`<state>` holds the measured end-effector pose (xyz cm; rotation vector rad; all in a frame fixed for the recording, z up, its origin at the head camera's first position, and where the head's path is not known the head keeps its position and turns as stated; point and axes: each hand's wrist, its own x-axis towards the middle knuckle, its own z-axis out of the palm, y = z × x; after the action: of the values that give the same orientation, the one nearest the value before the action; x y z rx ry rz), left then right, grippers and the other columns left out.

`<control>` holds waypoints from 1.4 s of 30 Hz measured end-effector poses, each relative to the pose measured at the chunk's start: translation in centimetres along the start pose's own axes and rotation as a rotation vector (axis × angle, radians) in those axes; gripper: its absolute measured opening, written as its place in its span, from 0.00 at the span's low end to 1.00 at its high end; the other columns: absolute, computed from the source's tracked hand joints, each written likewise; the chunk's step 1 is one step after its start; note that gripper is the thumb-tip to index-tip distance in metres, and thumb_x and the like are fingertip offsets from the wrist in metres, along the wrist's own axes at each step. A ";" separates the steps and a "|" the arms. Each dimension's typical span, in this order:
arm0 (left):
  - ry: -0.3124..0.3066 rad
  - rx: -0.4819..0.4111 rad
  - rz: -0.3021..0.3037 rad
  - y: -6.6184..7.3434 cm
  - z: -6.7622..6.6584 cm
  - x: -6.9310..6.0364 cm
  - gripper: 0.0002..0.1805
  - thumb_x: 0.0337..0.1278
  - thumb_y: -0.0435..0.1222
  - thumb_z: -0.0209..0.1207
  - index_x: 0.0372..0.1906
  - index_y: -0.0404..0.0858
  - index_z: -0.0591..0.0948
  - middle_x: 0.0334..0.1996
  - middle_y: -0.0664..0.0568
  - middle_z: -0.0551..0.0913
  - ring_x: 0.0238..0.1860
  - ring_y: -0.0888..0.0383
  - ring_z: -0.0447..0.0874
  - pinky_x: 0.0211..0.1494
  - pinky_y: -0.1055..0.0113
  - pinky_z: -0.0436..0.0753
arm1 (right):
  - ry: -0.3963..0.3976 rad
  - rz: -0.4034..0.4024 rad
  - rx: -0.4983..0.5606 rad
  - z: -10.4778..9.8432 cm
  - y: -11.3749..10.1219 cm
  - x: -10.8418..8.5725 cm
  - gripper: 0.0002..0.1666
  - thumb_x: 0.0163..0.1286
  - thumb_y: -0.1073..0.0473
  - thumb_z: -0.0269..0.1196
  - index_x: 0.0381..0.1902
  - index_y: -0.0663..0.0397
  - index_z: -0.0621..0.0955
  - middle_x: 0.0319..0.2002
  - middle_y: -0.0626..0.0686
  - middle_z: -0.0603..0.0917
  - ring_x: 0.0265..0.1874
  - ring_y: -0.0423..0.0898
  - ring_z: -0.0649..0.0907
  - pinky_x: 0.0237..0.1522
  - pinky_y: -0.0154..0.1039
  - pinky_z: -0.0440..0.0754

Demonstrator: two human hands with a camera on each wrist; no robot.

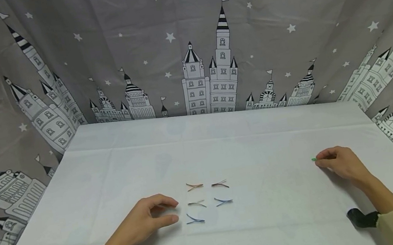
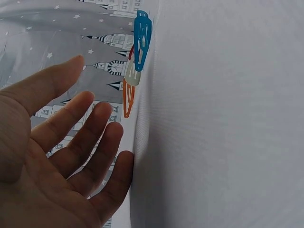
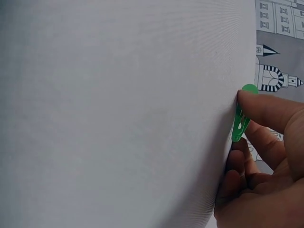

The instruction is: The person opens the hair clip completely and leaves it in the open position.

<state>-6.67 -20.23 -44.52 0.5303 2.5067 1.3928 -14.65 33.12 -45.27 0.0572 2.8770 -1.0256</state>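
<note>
My right hand (image 1: 342, 164) is out at the right of the table, pinching a green snap hair clip (image 3: 249, 89) between thumb and fingers close to the white cloth. My left hand (image 1: 144, 221) hovers with loosely bent fingers just left of a group of snap hair clips and holds nothing. In that group are an orange clip (image 1: 195, 186), a dark reddish clip (image 1: 220, 184), a beige clip (image 1: 196, 203) and two blue ones, one at the right (image 1: 224, 201) and a front blue clip (image 1: 196, 219). The left wrist view shows them overlapping, a blue clip (image 2: 137, 28) foremost.
A white cloth (image 1: 270, 221) with light creases covers the table. Behind and along both sides hangs a grey curtain (image 1: 144, 21) printed with castles and stars. Black bands (image 1: 362, 218) show at the wrists.
</note>
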 end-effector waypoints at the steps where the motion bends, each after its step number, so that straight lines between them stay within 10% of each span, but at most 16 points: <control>1: -0.001 0.001 -0.001 0.0 0.0 0.0 0.16 0.58 0.47 0.68 0.48 0.44 0.85 0.48 0.58 0.84 0.51 0.53 0.79 0.56 0.61 0.78 | 0.006 0.000 -0.006 0.0 0.1 -0.1 0.18 0.69 0.58 0.64 0.45 0.72 0.81 0.48 0.69 0.78 0.46 0.60 0.77 0.39 0.42 0.76; 42: 0.006 0.001 0.001 -0.1 0.0 0.0 0.16 0.60 0.47 0.66 0.48 0.43 0.84 0.47 0.58 0.84 0.50 0.54 0.79 0.56 0.63 0.77 | 0.045 -0.008 -0.013 -0.2 0.8 -1.2 0.15 0.69 0.62 0.62 0.45 0.73 0.80 0.46 0.69 0.79 0.44 0.59 0.76 0.39 0.45 0.74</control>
<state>-6.69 -20.26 -44.66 0.5284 2.5124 1.3952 -13.44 33.82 -45.53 0.0693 2.9267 -1.0200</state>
